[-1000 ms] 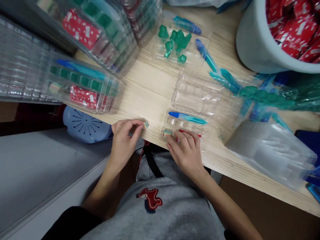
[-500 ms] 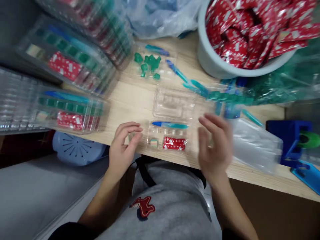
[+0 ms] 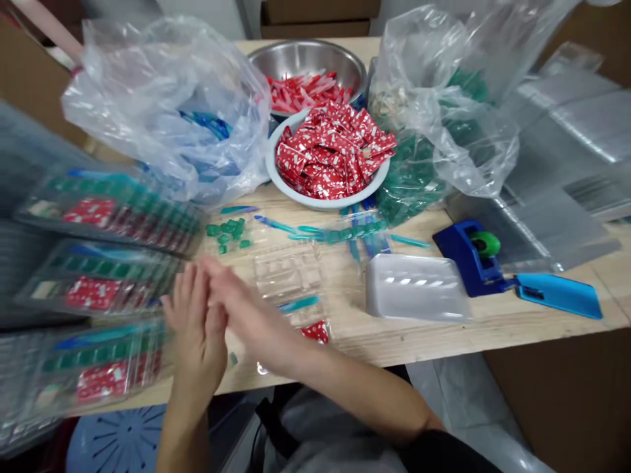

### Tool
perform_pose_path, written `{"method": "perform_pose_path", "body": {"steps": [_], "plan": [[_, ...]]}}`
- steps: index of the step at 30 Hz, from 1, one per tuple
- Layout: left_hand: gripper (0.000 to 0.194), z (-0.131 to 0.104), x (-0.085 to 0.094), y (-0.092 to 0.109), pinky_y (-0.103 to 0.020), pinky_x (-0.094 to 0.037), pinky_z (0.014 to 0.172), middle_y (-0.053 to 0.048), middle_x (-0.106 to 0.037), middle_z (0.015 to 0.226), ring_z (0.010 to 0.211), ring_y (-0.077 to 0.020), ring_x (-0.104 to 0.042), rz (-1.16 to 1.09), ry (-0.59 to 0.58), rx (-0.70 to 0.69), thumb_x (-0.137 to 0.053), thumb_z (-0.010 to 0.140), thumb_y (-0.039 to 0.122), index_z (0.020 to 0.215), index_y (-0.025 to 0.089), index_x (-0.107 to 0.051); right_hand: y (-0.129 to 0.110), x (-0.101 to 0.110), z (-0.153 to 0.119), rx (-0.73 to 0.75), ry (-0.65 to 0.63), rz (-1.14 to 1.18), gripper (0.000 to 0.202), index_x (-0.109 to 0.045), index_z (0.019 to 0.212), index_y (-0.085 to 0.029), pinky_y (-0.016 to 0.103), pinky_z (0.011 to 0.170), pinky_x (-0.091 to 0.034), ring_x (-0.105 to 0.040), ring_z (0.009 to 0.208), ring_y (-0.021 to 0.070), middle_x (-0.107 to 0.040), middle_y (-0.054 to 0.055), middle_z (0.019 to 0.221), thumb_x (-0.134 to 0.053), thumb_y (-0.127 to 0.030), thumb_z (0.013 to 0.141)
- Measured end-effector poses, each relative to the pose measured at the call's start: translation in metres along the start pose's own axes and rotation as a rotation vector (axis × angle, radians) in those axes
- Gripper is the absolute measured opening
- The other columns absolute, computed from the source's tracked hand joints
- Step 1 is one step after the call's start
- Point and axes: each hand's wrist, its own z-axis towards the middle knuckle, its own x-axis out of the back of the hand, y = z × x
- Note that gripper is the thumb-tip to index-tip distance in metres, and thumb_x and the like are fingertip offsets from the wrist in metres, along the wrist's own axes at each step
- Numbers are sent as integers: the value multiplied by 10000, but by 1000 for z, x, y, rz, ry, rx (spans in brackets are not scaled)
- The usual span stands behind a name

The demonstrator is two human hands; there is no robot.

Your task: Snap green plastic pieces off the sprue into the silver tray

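My left hand (image 3: 194, 322) is upright beside the stacked filled trays (image 3: 93, 289) at the left, its fingers stretched out. Against its upper part lies my right hand (image 3: 246, 315), blurred, reaching across from the right; its fingers look extended, with nothing visible in them. Under my right forearm is a clear tray holding a teal pen (image 3: 300, 304) and a red patterned packet (image 3: 315, 331), partly covered by the arm. Just behind it stands an unfilled clear tray (image 3: 286, 270). Green cubes (image 3: 229, 231) sit in another tray farther back.
A white tub (image 3: 283, 187) of red packets stands at the back centre, before a steel bowl (image 3: 315, 49). Plastic bags (image 3: 172, 112) flank them. To the right are a stack of clear lids (image 3: 419, 289), a blue tape dispenser (image 3: 461, 256) and a blue-handled tool (image 3: 559, 295).
The view has tilted up and shifted, showing more of the table's back. My right hand has crossed left over the filled tray to meet my left hand by the stacks.
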Motion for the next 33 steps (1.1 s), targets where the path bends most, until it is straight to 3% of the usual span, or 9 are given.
{"method": "perform_pose_path", "body": {"steps": [3, 5, 7, 11, 14, 19, 24, 29, 33], "plan": [[364, 34, -37, 18, -492, -453, 1042, -144, -603, 1308, 1242, -292, -567, -14, 24, -147, -398, 1002, 327, 1316, 203, -532, -20, 60, -35, 57, 173, 183, 558, -499, 1399, -227, 305, 1087, -478, -523, 1340, 159, -514, 40, 1477, -588, -468, 904], [314, 58, -66, 43, -417, -496, 991, -129, -666, 1182, 1126, -245, -624, -11, -75, -326, -392, 1003, 263, 1247, 163, -564, -24, 96, -61, 61, 473, 100, 327, -662, 1187, -270, 308, 1057, -492, -631, 1202, 144, -665, 14, 1293, -638, -397, 887], [267, 80, -98, 73, -375, -477, 1013, -95, -669, 1201, 1141, -222, -608, -4, -174, -423, -463, 978, 230, 1204, 184, -598, -22, 124, -83, 105, 712, 64, 196, -716, 1056, -289, 278, 981, -522, -696, 1039, 118, -732, -15, 1125, -647, -361, 887], [200, 112, -150, 115, -413, -495, 910, -141, -686, 1083, 1048, -283, -618, 91, -320, -483, -593, 893, 164, 1080, 133, -656, -11, 159, -115, 185, 1042, -12, 136, -739, 984, -269, 246, 855, -533, -705, 874, 94, -741, -17, 1021, -652, -301, 885], [114, 122, -162, 119, -420, -495, 850, -151, -678, 990, 973, -301, -623, 173, -383, -486, -602, 876, 145, 961, 122, -674, -3, 176, -133, 186, 1168, -53, 113, -740, 940, -247, 257, 814, -532, -692, 794, 90, -736, -14, 953, -657, -277, 869], [164, 129, -142, 106, -408, -498, 859, -137, -658, 1012, 989, -295, -618, 253, -423, -484, -581, 902, 194, 1024, 124, -665, 9, 192, -142, 113, 1179, -119, 148, -715, 972, -234, 298, 799, -548, -695, 782, 115, -731, 5, 957, -653, -317, 867], [188, 121, -96, 97, -377, -516, 844, -99, -656, 968, 942, -257, -630, 206, -367, -509, -566, 922, 245, 1039, 129, -656, 12, 182, -132, 26, 1084, -144, 219, -701, 1054, -246, 317, 837, -580, -719, 895, 145, -731, 28, 1060, -658, -361, 873], [169, 83, -38, 98, -328, -527, 796, -47, -637, 954, 903, -204, -622, 3, -227, -545, -549, 946, 267, 1076, 199, -633, 4, 145, -122, -52, 746, 168, 357, -655, 1208, -290, 398, 937, -581, -709, 1053, 190, -703, 47, 1222, -635, -436, 883], [217, 54, -10, 100, -326, -521, 804, -44, -629, 974, 905, -198, -614, 23, -177, -502, -586, 935, 257, 1147, 229, -626, -8, 120, -119, -139, 466, 459, 413, -636, 1249, -303, 443, 732, -635, -745, 929, 242, -751, 74, 1089, -521, -521, 917]]}}
